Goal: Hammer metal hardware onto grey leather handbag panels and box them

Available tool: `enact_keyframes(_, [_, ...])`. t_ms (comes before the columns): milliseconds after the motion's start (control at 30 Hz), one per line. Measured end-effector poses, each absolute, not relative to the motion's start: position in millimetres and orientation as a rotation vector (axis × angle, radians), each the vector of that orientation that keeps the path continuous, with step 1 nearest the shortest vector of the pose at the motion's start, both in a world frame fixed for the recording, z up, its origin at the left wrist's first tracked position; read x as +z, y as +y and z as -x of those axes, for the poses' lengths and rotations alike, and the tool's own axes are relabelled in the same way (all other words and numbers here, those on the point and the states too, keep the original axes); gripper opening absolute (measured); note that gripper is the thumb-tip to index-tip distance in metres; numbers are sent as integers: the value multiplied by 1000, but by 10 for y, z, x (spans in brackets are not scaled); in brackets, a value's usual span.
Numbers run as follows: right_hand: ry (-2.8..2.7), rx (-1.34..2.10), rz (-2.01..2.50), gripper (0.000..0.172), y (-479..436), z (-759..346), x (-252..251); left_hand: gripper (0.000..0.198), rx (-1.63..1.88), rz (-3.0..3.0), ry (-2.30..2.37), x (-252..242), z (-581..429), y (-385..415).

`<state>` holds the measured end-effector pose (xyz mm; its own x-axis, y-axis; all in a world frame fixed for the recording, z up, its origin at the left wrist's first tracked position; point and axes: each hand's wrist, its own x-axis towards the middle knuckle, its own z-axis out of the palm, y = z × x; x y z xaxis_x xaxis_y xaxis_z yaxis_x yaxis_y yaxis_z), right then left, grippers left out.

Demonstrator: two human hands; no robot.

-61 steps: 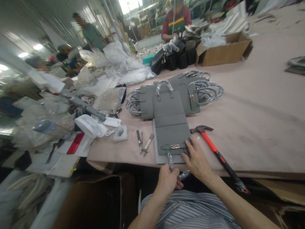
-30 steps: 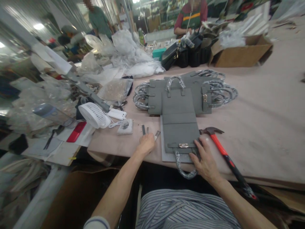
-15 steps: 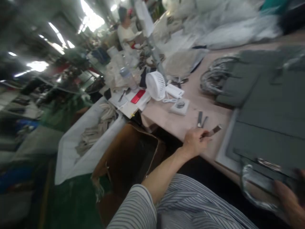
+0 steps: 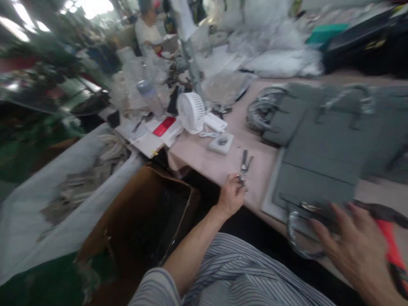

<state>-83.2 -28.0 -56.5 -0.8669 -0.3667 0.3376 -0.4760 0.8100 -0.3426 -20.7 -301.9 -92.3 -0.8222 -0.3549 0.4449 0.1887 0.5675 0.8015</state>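
My left hand (image 4: 232,196) is closed at the near edge of the table. Its fingertips pinch something small, partly hidden and blurred, right by the metal end of a pair of snips (image 4: 245,162) lying there. My right hand (image 4: 357,244) has its fingers spread, low over the front of a grey bag (image 4: 321,170) that lies flat. Near its thumb are a metal clasp (image 4: 310,207) and a handle wrapped in clear plastic (image 4: 295,238). A tool with a red and black handle (image 4: 389,242) lies beside this hand, partly hidden by it.
More grey bag pieces with wrapped handles (image 4: 266,108) lie behind. A white fan (image 4: 191,112), a white box (image 4: 221,143), a red phone-like item (image 4: 164,126) and a bottle (image 4: 149,97) stand leftward. Below is an open carton (image 4: 127,204); a person (image 4: 148,32) is far back.
The view has swung right. My right hand has come further into view over the bag, fingers spread. The brown stick that showed in my left hand is no longer distinguishable.
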Motion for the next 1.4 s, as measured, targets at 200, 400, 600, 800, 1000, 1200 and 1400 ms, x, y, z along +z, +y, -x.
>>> enact_keyframes(200, [-2861,315,-769,51,-451,686,-495,16,-1396,-185,-2205,-1056,197,-3009])
enact_keyframes(400, [-2981,311,-777,51,-549,655,-599,20,-1700,-390,-2097,-895,241,-2914])
enact_keyframes(600, [-2995,357,-785,58,-503,654,-599,19,-1944,-271,-2055,-741,471,-2682])
enact_keyframes(800, [-3011,393,-777,62,-509,654,-585,15,-2033,-113,-2051,-799,626,-2547])
enact_keyframes(1000, [-3024,434,-767,63,-521,656,-575,12,-1998,5,-2098,-825,686,-2509])
enact_keyframes(1200, [-3022,464,-765,63,-525,667,-590,12,-1860,150,-2204,-779,728,-2497])
enact_keyframes(1400, [-3024,469,-751,65,-526,670,-588,10,-1738,302,-2278,-748,775,-2491])
